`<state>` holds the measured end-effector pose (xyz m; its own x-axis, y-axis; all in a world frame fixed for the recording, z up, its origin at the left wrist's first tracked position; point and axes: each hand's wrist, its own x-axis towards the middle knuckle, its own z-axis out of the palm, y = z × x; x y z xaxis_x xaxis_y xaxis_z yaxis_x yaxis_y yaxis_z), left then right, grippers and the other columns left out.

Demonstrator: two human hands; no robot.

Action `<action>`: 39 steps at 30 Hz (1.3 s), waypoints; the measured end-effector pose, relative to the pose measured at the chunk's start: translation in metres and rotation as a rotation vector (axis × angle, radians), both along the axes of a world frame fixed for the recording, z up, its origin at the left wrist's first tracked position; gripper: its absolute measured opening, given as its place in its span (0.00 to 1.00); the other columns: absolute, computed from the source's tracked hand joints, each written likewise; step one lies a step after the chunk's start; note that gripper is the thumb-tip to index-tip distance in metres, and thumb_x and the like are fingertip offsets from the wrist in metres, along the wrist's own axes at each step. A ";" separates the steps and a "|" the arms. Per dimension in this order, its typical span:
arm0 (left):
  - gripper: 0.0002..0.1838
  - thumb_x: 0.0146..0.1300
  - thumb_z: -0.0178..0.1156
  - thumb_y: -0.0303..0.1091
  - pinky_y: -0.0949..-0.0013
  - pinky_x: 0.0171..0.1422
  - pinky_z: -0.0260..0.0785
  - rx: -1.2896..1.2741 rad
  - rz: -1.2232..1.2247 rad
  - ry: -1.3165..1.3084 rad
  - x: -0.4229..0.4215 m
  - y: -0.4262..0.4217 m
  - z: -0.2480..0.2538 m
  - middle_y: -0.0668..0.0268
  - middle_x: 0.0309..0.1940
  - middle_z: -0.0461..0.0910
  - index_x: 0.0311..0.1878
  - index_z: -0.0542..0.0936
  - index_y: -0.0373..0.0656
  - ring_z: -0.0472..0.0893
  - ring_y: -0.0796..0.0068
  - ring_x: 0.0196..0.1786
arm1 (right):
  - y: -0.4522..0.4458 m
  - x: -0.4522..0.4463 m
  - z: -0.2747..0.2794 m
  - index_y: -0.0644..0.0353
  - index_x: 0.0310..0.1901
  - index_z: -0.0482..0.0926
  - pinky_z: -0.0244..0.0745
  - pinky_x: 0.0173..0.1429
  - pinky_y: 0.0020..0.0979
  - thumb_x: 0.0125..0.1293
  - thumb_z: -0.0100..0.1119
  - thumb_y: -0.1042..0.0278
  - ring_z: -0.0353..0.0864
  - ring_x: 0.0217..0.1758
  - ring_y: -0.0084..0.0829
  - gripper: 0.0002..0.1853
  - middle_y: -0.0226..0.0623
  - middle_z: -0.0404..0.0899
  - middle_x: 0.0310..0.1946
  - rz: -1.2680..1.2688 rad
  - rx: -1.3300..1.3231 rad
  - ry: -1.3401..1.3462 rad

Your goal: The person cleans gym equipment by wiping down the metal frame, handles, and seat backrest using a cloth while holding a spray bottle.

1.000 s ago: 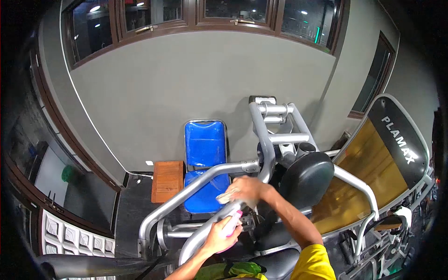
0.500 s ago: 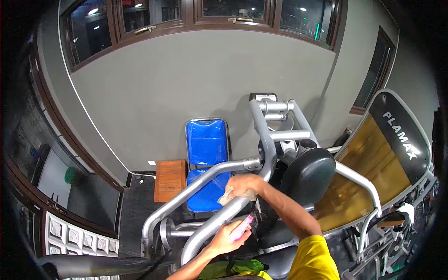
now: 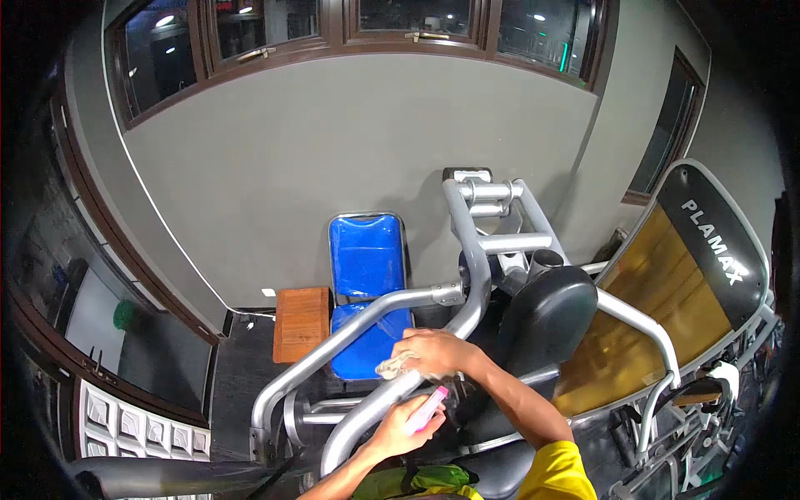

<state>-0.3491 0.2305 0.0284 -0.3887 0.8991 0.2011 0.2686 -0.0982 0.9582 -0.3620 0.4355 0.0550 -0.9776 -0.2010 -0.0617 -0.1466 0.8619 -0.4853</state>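
My right hand [image 3: 437, 352] is closed on a pale cloth [image 3: 395, 365], which lies against the curved silver tube [image 3: 367, 418] of a gym machine. Just below it, my left hand [image 3: 403, 429] grips a pink and white bottle [image 3: 427, 409] beside the same tube. The machine's black padded backrest [image 3: 550, 321] stands to the right of my right hand. A second silver bar [image 3: 346, 333] runs on the left of the tube.
A blue chair [image 3: 367, 257] and a small wooden table [image 3: 301, 325] stand by the grey wall. On the right are a PLAMAX panel [image 3: 658, 308] and more equipment. A glass door [image 3: 142, 333] is on the left, with a white patterned block panel [image 3: 143, 422] below.
My right hand and the cloth have moved slightly down and left along the tube since half a second ago. The bottle was lower and more hidden by my left hand a second ago.
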 end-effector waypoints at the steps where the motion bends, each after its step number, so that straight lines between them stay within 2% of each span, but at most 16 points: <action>1: 0.08 0.62 0.64 0.23 0.75 0.29 0.75 -0.010 0.001 -0.108 0.001 -0.001 0.005 0.68 0.32 0.82 0.44 0.78 0.39 0.81 0.82 0.26 | 0.011 0.003 -0.009 0.48 0.50 0.81 0.75 0.56 0.41 0.64 0.57 0.59 0.77 0.54 0.41 0.14 0.34 0.80 0.42 -0.002 0.000 -0.003; 3: 0.09 0.62 0.63 0.21 0.74 0.29 0.75 -0.028 -0.007 -0.266 0.001 -0.002 0.000 0.65 0.34 0.82 0.45 0.77 0.36 0.82 0.80 0.26 | 0.036 0.014 -0.024 0.53 0.48 0.80 0.76 0.52 0.40 0.62 0.58 0.63 0.77 0.48 0.39 0.13 0.32 0.79 0.39 -0.110 0.143 0.252; 4: 0.09 0.62 0.63 0.21 0.74 0.29 0.75 -0.026 -0.012 -0.269 0.000 -0.001 0.000 0.65 0.34 0.82 0.45 0.77 0.36 0.82 0.80 0.26 | 0.039 0.024 -0.009 0.55 0.42 0.79 0.77 0.43 0.41 0.59 0.57 0.67 0.77 0.41 0.40 0.09 0.35 0.77 0.35 -0.217 0.271 0.464; 6: 0.09 0.63 0.64 0.28 0.75 0.28 0.75 0.027 0.043 -0.204 -0.001 -0.001 0.002 0.69 0.26 0.82 0.45 0.79 0.40 0.82 0.81 0.24 | 0.052 0.029 -0.012 0.55 0.38 0.78 0.76 0.36 0.43 0.57 0.56 0.73 0.76 0.37 0.44 0.07 0.38 0.75 0.33 -0.617 0.348 0.691; 8: 0.08 0.63 0.64 0.28 0.75 0.27 0.74 0.052 0.060 -0.178 -0.003 -0.001 0.005 0.70 0.24 0.81 0.45 0.79 0.40 0.82 0.81 0.24 | 0.039 0.033 -0.015 0.55 0.38 0.77 0.77 0.37 0.44 0.59 0.55 0.74 0.76 0.38 0.45 0.06 0.39 0.74 0.34 -0.710 0.347 0.714; 9: 0.08 0.63 0.63 0.24 0.75 0.28 0.75 0.007 0.070 -0.164 -0.004 -0.002 0.008 0.68 0.28 0.81 0.45 0.78 0.38 0.82 0.81 0.25 | 0.029 0.034 -0.017 0.55 0.38 0.76 0.78 0.37 0.45 0.60 0.53 0.75 0.76 0.38 0.46 0.06 0.40 0.73 0.35 -0.805 0.342 0.736; 10: 0.08 0.63 0.61 0.21 0.74 0.30 0.75 -0.039 0.079 -0.152 -0.005 -0.002 0.010 0.65 0.33 0.81 0.45 0.77 0.36 0.82 0.81 0.26 | 0.017 0.034 -0.024 0.56 0.39 0.77 0.75 0.34 0.45 0.53 0.57 0.81 0.75 0.36 0.48 0.12 0.43 0.72 0.33 -0.769 0.314 0.822; 14: 0.08 0.63 0.61 0.21 0.74 0.31 0.76 -0.016 0.093 -0.206 -0.011 -0.004 0.003 0.65 0.33 0.82 0.45 0.77 0.35 0.82 0.81 0.26 | -0.038 0.062 -0.023 0.51 0.46 0.80 0.76 0.39 0.40 0.52 0.59 0.82 0.77 0.37 0.47 0.19 0.42 0.72 0.34 -0.645 -0.059 0.697; 16: 0.07 0.64 0.63 0.28 0.76 0.26 0.71 0.065 0.150 -0.234 -0.012 -0.001 0.005 0.71 0.21 0.79 0.43 0.78 0.40 0.80 0.83 0.22 | -0.039 0.074 -0.029 0.49 0.49 0.81 0.77 0.41 0.38 0.53 0.60 0.81 0.79 0.38 0.45 0.21 0.42 0.74 0.35 -0.661 -0.060 0.543; 18: 0.07 0.64 0.63 0.28 0.76 0.26 0.71 0.075 0.159 -0.277 -0.011 -0.001 0.008 0.71 0.21 0.79 0.43 0.78 0.40 0.80 0.83 0.21 | -0.024 0.081 -0.023 0.49 0.50 0.82 0.78 0.42 0.37 0.52 0.60 0.81 0.80 0.39 0.43 0.22 0.42 0.74 0.37 -0.620 0.018 0.570; 22: 0.07 0.64 0.64 0.28 0.75 0.26 0.72 0.074 0.173 -0.212 -0.010 -0.001 0.005 0.71 0.21 0.79 0.44 0.79 0.41 0.80 0.83 0.22 | 0.014 0.064 -0.015 0.52 0.48 0.80 0.77 0.40 0.40 0.53 0.59 0.81 0.78 0.40 0.45 0.19 0.41 0.75 0.38 -0.814 0.144 0.727; 27: 0.07 0.63 0.64 0.28 0.75 0.26 0.72 0.091 0.173 -0.177 -0.010 -0.001 0.010 0.71 0.21 0.79 0.44 0.79 0.41 0.80 0.82 0.21 | -0.014 0.051 -0.029 0.55 0.47 0.79 0.77 0.43 0.41 0.51 0.58 0.82 0.77 0.43 0.46 0.19 0.41 0.75 0.42 -0.859 0.206 0.756; 28: 0.07 0.63 0.64 0.28 0.75 0.26 0.72 0.093 0.176 -0.176 -0.011 -0.002 0.011 0.71 0.21 0.79 0.44 0.79 0.41 0.80 0.82 0.21 | -0.025 0.054 -0.028 0.54 0.47 0.79 0.77 0.44 0.42 0.51 0.59 0.81 0.77 0.43 0.45 0.19 0.41 0.75 0.42 -0.822 0.182 0.733; 30: 0.08 0.63 0.60 0.20 0.73 0.33 0.76 0.012 0.147 -0.140 -0.012 -0.005 0.014 0.64 0.32 0.82 0.45 0.77 0.34 0.83 0.80 0.28 | -0.043 0.063 -0.035 0.49 0.49 0.80 0.79 0.43 0.40 0.53 0.60 0.77 0.78 0.43 0.45 0.20 0.39 0.76 0.41 -0.704 0.099 0.740; 34: 0.07 0.63 0.60 0.21 0.74 0.32 0.76 -0.009 0.124 -0.139 -0.014 -0.006 0.015 0.64 0.32 0.82 0.45 0.77 0.35 0.83 0.80 0.28 | -0.039 0.079 -0.031 0.48 0.49 0.80 0.80 0.40 0.41 0.51 0.60 0.77 0.78 0.40 0.45 0.21 0.40 0.74 0.42 -0.651 0.168 0.636; 39: 0.08 0.64 0.60 0.22 0.74 0.32 0.76 -0.010 0.099 -0.164 -0.009 -0.006 0.016 0.65 0.32 0.82 0.45 0.76 0.35 0.82 0.80 0.28 | 0.019 0.063 -0.009 0.54 0.46 0.76 0.78 0.41 0.43 0.54 0.57 0.81 0.76 0.44 0.49 0.17 0.42 0.73 0.40 -0.875 0.239 0.639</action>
